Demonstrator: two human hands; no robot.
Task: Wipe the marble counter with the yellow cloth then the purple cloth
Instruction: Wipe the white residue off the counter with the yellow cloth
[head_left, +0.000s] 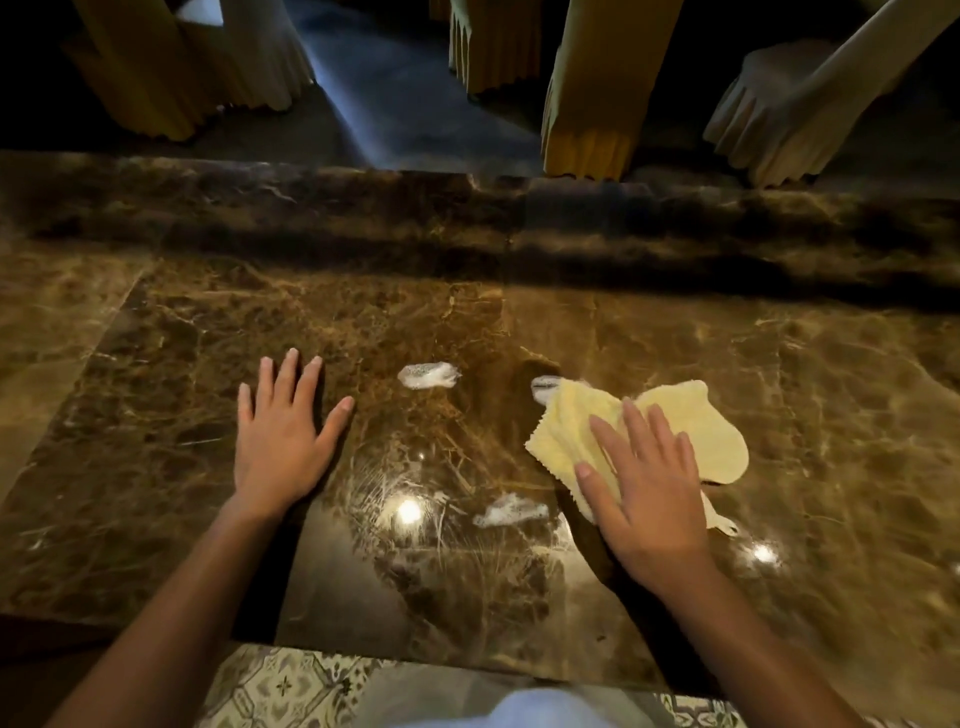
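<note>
Patterned floor tiles (291, 686) edge the near side of a brown marble bench (779, 364). On it, the left hand (280, 436) lies flat, fingers spread and empty, while the right hand (644, 488) presses flat on the yellow cloth (711, 431); foam patches (428, 375) sit between them.

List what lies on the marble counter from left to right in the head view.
Left hand flat on the marble → far foam patch → near foam patch → right hand pressing the yellow cloth.
</note>
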